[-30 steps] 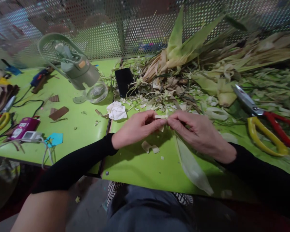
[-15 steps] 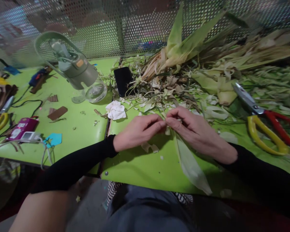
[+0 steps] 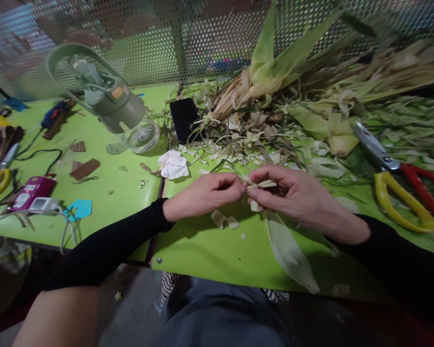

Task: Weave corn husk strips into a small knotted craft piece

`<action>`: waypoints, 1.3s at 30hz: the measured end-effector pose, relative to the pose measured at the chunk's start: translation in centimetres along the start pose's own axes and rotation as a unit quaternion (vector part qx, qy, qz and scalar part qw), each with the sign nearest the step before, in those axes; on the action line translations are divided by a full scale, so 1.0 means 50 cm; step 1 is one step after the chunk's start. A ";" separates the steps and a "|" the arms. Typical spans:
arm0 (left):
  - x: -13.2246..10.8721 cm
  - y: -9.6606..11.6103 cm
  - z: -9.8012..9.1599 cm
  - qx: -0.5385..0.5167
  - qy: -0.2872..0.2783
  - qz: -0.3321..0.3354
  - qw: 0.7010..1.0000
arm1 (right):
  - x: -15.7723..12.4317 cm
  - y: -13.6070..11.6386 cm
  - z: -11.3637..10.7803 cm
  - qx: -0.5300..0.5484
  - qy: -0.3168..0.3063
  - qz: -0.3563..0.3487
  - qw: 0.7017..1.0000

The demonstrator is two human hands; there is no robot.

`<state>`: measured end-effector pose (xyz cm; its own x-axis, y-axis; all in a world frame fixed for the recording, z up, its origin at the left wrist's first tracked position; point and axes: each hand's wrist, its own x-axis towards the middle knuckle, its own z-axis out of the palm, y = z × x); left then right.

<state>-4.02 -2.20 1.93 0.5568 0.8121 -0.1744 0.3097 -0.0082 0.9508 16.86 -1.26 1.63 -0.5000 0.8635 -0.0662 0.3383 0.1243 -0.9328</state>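
1. Two hands, left hand (image 3: 206, 193) and right hand (image 3: 298, 196), pinch one pale husk strip (image 3: 262, 184) between their fingertips.
2. One scissors (image 3: 401, 190) lies right of them.
3. Two scraps (image 3: 224, 220), perhaps husk, lie beneath the left hand.

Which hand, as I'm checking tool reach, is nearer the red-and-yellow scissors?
Right. The right hand sits left of the scissors, not touching; the left hand is farther left, beyond it. Both pinch a husk strip.

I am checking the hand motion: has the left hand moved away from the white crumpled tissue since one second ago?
No. The left hand stays just right of the white tissue, pinching the husk strip with the right hand.
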 end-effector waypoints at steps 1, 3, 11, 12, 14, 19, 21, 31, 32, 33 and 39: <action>-0.001 0.000 0.001 -0.034 -0.011 -0.001 0.999 | -0.001 -0.005 0.001 0.017 0.004 0.009 1.000; -0.004 0.003 0.001 -0.083 -0.022 0.001 0.996 | -0.003 -0.014 0.004 0.041 0.018 0.021 0.999; -0.005 0.004 -0.001 -0.088 -0.008 0.026 0.996 | -0.005 -0.014 -0.002 0.065 0.036 0.046 0.996; -0.004 -0.001 -0.002 -0.084 -0.006 0.024 0.996 | -0.003 -0.010 -0.004 0.061 0.027 0.041 0.997; -0.002 -0.014 -0.002 -0.072 -0.001 0.017 0.997 | 0.003 -0.004 -0.010 0.049 -0.001 0.033 0.998; 0.005 -0.042 0.010 -0.058 0.037 0.023 0.997 | 0.012 0.004 -0.015 -0.051 -0.023 -0.018 0.998; 0.008 -0.050 0.020 -0.056 0.057 0.019 0.997 | 0.010 0.007 -0.010 -0.085 -0.004 -0.037 0.996; 0.013 -0.042 0.037 -0.123 0.107 0.063 0.985 | 0.006 0.004 -0.002 -0.114 0.048 -0.071 0.990; 0.012 -0.040 0.038 -0.119 0.105 0.060 0.985 | 0.006 0.000 -0.003 -0.147 0.053 -0.082 0.984; 0.010 -0.040 0.038 -0.118 0.102 0.056 0.986 | 0.006 -0.004 -0.004 -0.174 0.052 -0.092 0.979; 0.004 -0.036 0.042 -0.181 0.062 0.056 0.980 | 0.000 -0.014 -0.003 -0.146 0.015 -0.085 0.986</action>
<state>-2.85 -3.21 -0.36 0.4663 0.8831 -0.0518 -0.0544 0.0871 0.9947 16.73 -1.27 2.34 -0.5473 0.8313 0.0967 0.4684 0.4000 -0.7878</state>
